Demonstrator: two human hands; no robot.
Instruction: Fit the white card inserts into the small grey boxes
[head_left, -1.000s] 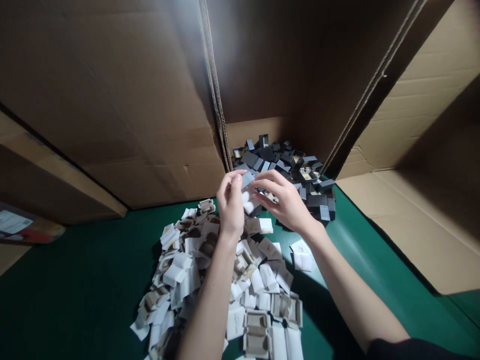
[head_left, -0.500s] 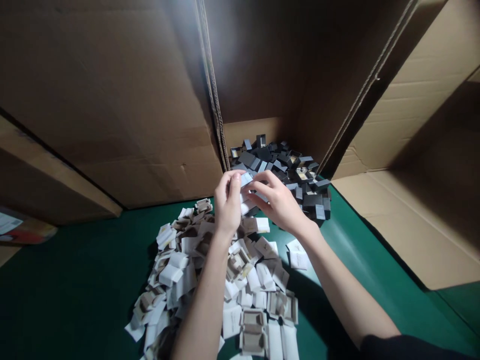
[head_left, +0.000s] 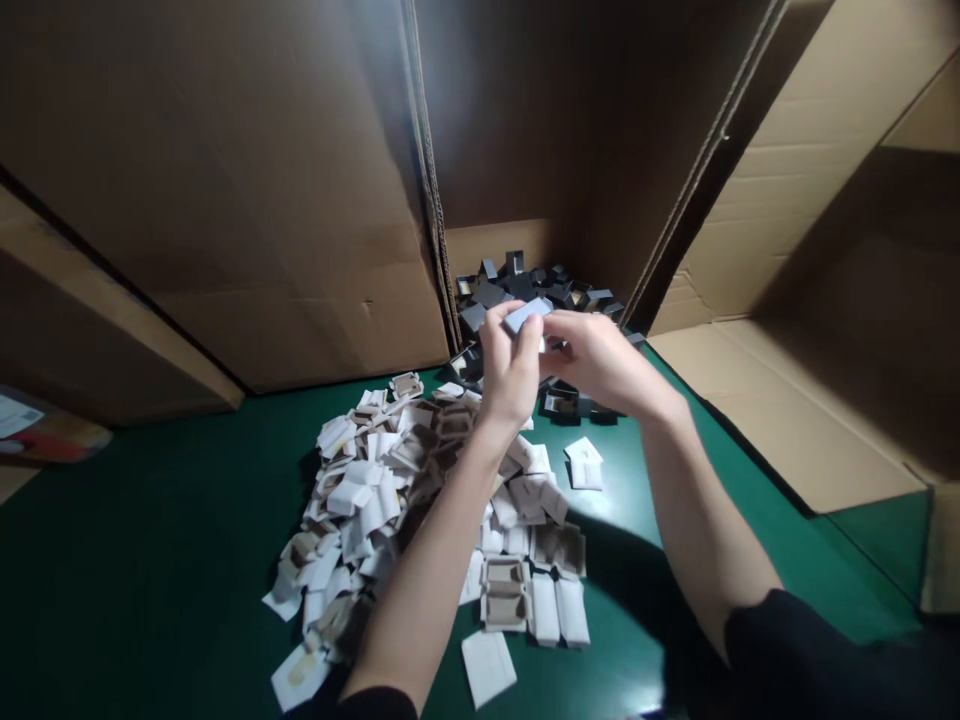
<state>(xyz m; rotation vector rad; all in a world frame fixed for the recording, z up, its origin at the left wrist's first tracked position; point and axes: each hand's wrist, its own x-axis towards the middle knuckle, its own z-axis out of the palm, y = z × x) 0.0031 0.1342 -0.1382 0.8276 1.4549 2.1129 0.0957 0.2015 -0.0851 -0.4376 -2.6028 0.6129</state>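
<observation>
My left hand [head_left: 512,365] is closed around a small box [head_left: 529,315], its thumb lying against the near side. The box's top looks pale grey-blue under the lamp, and a white part shows below it. From the right, my right hand [head_left: 592,355] grips the same box by its right end, with the fingers bent and partly hidden. Behind and beneath the hands lies a heap of small black boxes [head_left: 491,295], several of them standing open. Nearer to me spreads a pile of small white cardboard boxes [head_left: 360,490], some opened out flat with grey-brown insides.
A large open cardboard box [head_left: 517,130] stands behind the black heap, with a tall cardboard wall [head_left: 225,200] on its left. Another open carton [head_left: 787,400] lies to the right. Everything rests on a green tabletop [head_left: 172,540]. A folded white piece [head_left: 585,465] lies apart from the pile.
Both hands have moved up and to the right, over the black heap, with the box between them. The camera view has shifted slightly.
</observation>
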